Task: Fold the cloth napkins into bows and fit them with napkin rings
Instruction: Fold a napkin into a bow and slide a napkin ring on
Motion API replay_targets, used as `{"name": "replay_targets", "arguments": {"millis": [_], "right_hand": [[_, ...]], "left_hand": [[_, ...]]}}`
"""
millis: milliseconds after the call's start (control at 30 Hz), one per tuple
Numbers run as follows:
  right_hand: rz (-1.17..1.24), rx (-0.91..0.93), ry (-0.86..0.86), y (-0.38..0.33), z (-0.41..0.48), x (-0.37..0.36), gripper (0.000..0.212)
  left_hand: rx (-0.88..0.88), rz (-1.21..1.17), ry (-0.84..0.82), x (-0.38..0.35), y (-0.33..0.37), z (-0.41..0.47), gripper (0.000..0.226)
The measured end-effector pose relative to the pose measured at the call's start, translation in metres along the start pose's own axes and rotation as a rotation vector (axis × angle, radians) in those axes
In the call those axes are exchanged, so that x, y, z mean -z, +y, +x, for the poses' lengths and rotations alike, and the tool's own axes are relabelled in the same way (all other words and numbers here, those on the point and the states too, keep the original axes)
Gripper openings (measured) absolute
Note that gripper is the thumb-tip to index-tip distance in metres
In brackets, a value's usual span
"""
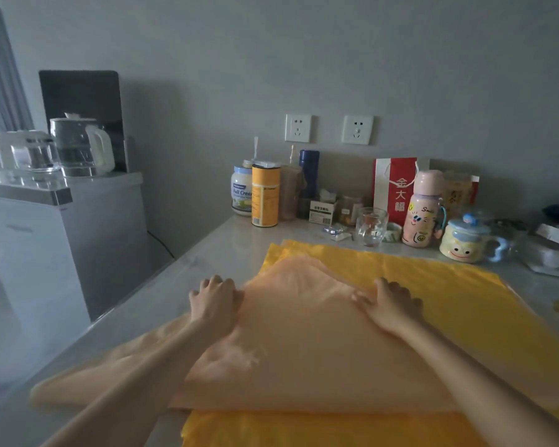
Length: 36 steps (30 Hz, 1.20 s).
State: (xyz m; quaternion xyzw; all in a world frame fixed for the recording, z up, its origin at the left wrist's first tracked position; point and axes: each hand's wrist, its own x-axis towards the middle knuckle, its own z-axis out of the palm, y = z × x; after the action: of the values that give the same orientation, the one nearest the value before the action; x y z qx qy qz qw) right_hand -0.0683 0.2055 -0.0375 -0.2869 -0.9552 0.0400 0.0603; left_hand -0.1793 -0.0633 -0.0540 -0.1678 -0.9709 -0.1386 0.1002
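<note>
Okay, the peach napkin (304,333) is lying on top of a yellow napkin (449,291) on the counter (226,240), right in front of the person. The left hand (215,304) is sitting at the peach cloth's left edge with fingers curled in, looking like it is gripping that edge. The right hand (389,306) is sitting on the right side, fingers curled and thumb pinching up a small wrinkle of the same cloth. So both hands are closing on peach fabric, neither one spread flat.

Key relation: the cloth is bulging up between the two hands and tapering to a soft peak pointing away from the person. Its near folded edge is running left to right, close to the body. Both hands are sitting level with each other, equally near the peak, so a fold toward the middle is looking like a two-hand move. A loose part of the peach cloth is trailing off to the left under the left forearm and probably needs pulling in. No napkin ring is showing that I can be sure of.

Writing: the white tub (241,191) is reading "Full Cream". The red and white paper bag (397,188) is showing 金大福. The pink bottle (421,209) is showing "Smi", the rest cut off. Print on the yellow can (264,196) and the small box (321,211) is too small to read.
</note>
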Motion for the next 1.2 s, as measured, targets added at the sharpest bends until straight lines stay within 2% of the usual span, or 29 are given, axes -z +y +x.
{"name": "replay_targets", "arguments": {"millis": [67, 167, 300, 367, 433, 500, 533, 633, 700, 800, 900, 1033, 1133, 1200], "right_hand": [[-0.031, 0.027, -0.039, 0.008, 0.002, 0.007, 0.068], [0.238, 0.049, -0.216, 0.015, 0.001, 0.020, 0.043], [0.141, 0.057, -0.382, 0.041, -0.006, 0.046, 0.038], [0.103, 0.004, -0.330, 0.051, -0.009, 0.051, 0.035], [-0.121, 0.003, -0.133, 0.052, -0.017, 0.044, 0.023], [-0.317, 0.122, 0.083, 0.048, -0.028, 0.028, 0.037], [-0.237, 0.217, 0.109, 0.043, -0.034, 0.020, 0.047], [0.091, 0.421, -0.069, 0.025, -0.054, 0.008, 0.064], [0.095, 0.442, -0.185, 0.016, -0.061, 0.001, 0.075], [0.045, 0.409, -0.216, 0.011, -0.058, -0.002, 0.086], [0.011, 0.364, -0.222, 0.010, -0.049, -0.001, 0.074], [0.049, 0.357, -0.203, 0.009, -0.039, -0.004, 0.059], [0.320, 0.310, -0.051, 0.019, -0.025, -0.001, 0.047], [0.289, 0.094, 0.027, 0.038, -0.012, 0.007, 0.047]], "left_hand": [[-0.048, -0.009, 0.016, -0.002, -0.004, 0.003, 0.024], [-0.092, -0.102, 0.015, -0.002, -0.005, 0.007, 0.019], [-0.195, -0.158, -0.023, 0.005, 0.012, 0.011, 0.019], [-0.208, -0.143, -0.026, 0.005, 0.030, 0.012, 0.017], [-0.184, -0.053, 0.021, -0.002, 0.047, 0.010, 0.019], [-0.160, 0.031, 0.053, -0.009, 0.062, 0.003, 0.030], [-0.169, 0.039, 0.026, -0.010, 0.065, -0.002, 0.037], [-0.267, 0.066, -0.165, -0.012, 0.067, -0.025, 0.056], [-0.273, 0.087, -0.276, -0.012, 0.063, -0.034, 0.058], [-0.256, 0.078, -0.328, -0.011, 0.057, -0.027, 0.059], [-0.252, 0.055, -0.300, -0.009, 0.061, -0.016, 0.056], [-0.128, 0.025, -0.158, 0.001, 0.048, -0.010, 0.048], [-0.030, -0.055, -0.255, 0.016, 0.025, -0.006, 0.035], [0.006, -0.161, -0.389, 0.026, 0.012, 0.000, 0.024]]}}
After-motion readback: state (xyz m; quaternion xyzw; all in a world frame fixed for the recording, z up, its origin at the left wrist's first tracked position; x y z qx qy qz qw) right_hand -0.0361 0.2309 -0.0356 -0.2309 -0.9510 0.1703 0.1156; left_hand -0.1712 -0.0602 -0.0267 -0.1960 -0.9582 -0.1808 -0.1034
